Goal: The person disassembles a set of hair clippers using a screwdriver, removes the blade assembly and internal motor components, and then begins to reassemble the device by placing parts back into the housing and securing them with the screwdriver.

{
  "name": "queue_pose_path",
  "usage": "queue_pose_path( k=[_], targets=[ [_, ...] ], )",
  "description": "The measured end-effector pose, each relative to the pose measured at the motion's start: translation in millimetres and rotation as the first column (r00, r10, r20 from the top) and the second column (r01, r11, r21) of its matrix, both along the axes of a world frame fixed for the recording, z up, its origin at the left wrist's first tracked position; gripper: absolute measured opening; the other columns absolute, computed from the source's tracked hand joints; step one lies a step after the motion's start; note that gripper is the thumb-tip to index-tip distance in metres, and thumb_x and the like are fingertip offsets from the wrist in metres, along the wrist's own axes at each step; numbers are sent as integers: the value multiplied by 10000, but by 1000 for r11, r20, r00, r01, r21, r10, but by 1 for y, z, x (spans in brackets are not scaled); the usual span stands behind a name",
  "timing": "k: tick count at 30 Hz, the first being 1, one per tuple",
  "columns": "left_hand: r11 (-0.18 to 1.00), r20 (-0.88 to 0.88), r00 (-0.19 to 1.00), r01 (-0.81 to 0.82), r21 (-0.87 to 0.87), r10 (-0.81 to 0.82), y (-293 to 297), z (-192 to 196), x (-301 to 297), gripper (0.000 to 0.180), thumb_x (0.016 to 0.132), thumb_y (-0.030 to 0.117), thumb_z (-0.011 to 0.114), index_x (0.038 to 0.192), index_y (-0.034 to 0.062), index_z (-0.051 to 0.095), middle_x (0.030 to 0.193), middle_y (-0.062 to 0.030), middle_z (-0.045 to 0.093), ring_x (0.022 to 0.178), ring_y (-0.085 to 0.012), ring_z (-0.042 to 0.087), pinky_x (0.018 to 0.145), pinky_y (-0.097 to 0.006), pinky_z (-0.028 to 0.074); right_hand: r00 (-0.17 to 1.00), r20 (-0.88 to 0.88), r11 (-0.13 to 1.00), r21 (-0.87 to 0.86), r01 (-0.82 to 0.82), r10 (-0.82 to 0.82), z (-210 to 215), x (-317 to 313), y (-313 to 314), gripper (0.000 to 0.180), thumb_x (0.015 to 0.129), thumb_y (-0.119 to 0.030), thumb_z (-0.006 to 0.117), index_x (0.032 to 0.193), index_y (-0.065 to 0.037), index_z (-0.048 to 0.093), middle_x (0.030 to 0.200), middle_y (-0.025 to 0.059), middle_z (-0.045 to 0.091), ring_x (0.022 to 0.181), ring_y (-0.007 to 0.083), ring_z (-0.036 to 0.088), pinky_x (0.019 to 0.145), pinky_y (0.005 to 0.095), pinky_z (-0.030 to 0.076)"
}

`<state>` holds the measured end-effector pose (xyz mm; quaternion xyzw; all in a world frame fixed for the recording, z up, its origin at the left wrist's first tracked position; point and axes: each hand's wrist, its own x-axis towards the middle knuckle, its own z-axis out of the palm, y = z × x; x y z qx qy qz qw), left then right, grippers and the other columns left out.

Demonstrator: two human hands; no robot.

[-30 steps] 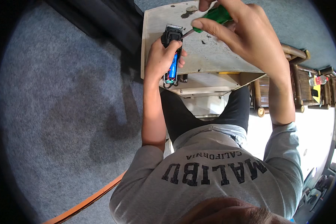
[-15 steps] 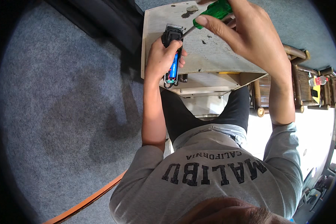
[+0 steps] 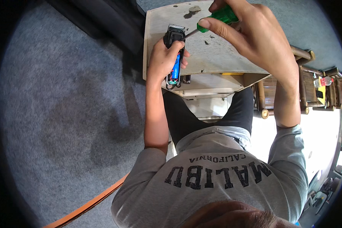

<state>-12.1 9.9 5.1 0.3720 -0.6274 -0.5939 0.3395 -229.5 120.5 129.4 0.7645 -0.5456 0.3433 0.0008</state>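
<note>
My left hand (image 3: 165,60) is closed around a black hair clipper (image 3: 174,35), its blade end pointing away from me. The clipper's body is opened up, showing a blue battery cell (image 3: 176,68), thin red wires and a small green board at the near end. In my right hand (image 3: 256,32) is a screwdriver (image 3: 222,16) with a green handle, gripped between thumb and fingers. Its metal shaft slants down to the left, and the tip meets the clipper's side close to my left thumb. The exact contact spot is too small to make out.
Under the clipper is a pale wooden table (image 3: 212,57) with dark stains, small dark bits and an open shelf below its front edge. Bamboo furniture (image 3: 266,93) stands at the right, holding a plastic bottle (image 3: 323,82). Dark fabric (image 3: 114,26) hangs at the left.
The screwdriver's handle and my right hand have shifted slightly, with the fingers turned a little around the handle. My left hand and the clipper have barely moved.
</note>
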Motion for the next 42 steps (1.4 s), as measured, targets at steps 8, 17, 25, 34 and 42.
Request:
queue_pose_path(
  k=[8,17,25,34,42],
  targets=[
    [1000,-5,1000,14,-7,-14,-1,-1,-1,174,994,166,602,1023,-6,604,775,-142,712,551,-181,671,519,-324,568,906,-113,913,-27,408,-408,2,-2,-1,592,911,-508,798,750,42,648,484,144,566,436,293,612,448,377,454],
    [999,41,999,-14,-29,16,0,-3,-1,253,997,227,601,1025,-21,643,799,-140,722,588,-170,681,534,-302,570,995,-75,998,-3,62,-62,4,-16,10,430,965,-384,761,1008,4,582,593,133,629,547,374,660,539,439,498],
    [1000,18,1000,2,5,-2,-2,-2,2,198,992,189,620,1058,3,611,786,-140,709,561,-175,670,527,-323,565,997,-52,998,5,64,-64,16,0,2,407,966,-377,756,959,-7,588,575,146,588,528,350,632,519,444,468],
    [1000,7,1000,5,16,-5,1,-1,4,225,996,214,635,1067,2,608,800,-135,712,571,-169,673,532,-319,564,972,-143,982,-52,179,-185,34,26,7,496,980,-472,727,903,1,597,473,124,503,415,303,575,441,416,412],
    [1000,16,1000,26,-12,-26,-2,-3,2,217,993,210,636,1045,1,604,796,-137,713,565,-172,675,524,-318,560,941,-84,942,-101,320,-329,-2,-10,-14,556,975,-501,737,827,27,645,475,158,544,409,292,584,455,405,461]
  ],
)
